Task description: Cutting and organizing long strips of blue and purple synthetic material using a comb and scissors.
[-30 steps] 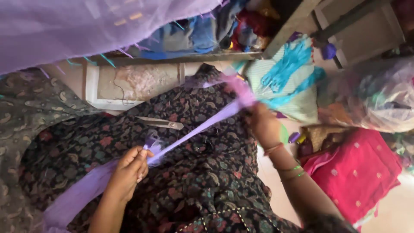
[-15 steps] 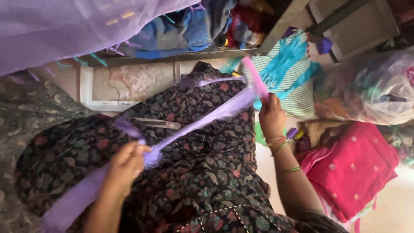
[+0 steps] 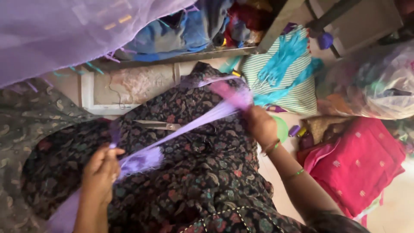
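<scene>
Stretching a lilac fabric strip (image 3: 189, 125) taut across the lap, both hands are closed on it: the left hand (image 3: 100, 172) pinches the frayed lower end, where loose threads fan out, and the right hand (image 3: 260, 125) grips the upper end, which blurs into pink-violet near the fist. The strip runs diagonally over a dark floral garment (image 3: 185, 185), and a pair of scissors (image 3: 161, 125) lies on that garment just beneath the strip, untouched. By the look of it the step in hand is pulling the strip straight or tearing it along its length; a next move would call for even tension from both fists (a slack end would let the fraying wander). Sheer violet cloth (image 3: 64, 30) hangs at the upper left. To the right sit a green-striped bag with turquoise tassels (image 3: 289, 77), a clear plastic sack of fabric (image 3: 375, 82) and a pink embroidered bundle (image 3: 358, 168). No labels or signs are legible.
</scene>
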